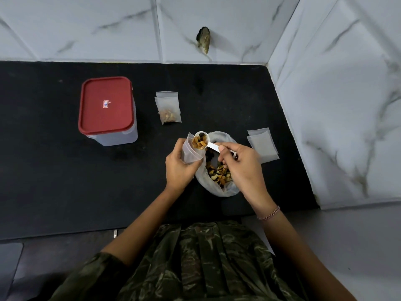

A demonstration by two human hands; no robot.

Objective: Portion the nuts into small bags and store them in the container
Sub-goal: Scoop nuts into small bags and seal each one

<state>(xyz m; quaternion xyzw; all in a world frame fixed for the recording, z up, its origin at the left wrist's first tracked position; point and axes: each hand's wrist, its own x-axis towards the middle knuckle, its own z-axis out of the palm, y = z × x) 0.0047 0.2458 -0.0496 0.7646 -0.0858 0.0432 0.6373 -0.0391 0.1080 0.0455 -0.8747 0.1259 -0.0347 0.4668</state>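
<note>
Head view: at frame centre the left hand [179,168] grips a small bag [191,153], mouth tilted up-right; the right hand [240,164] pinches a spoon [210,145] of nuts [199,141], handle running lower right, bowl at that mouth

nut-filled scoop [200,140] over small bag [191,154] (held)

A black counter [65,181] sits in a corner of white, grey-veined wall tiles [347,105]. The back wall has a dark hole [204,39] (ragged at its edge) at a tile joint. A camouflage-patterned garment [206,268] shows below.
</note>
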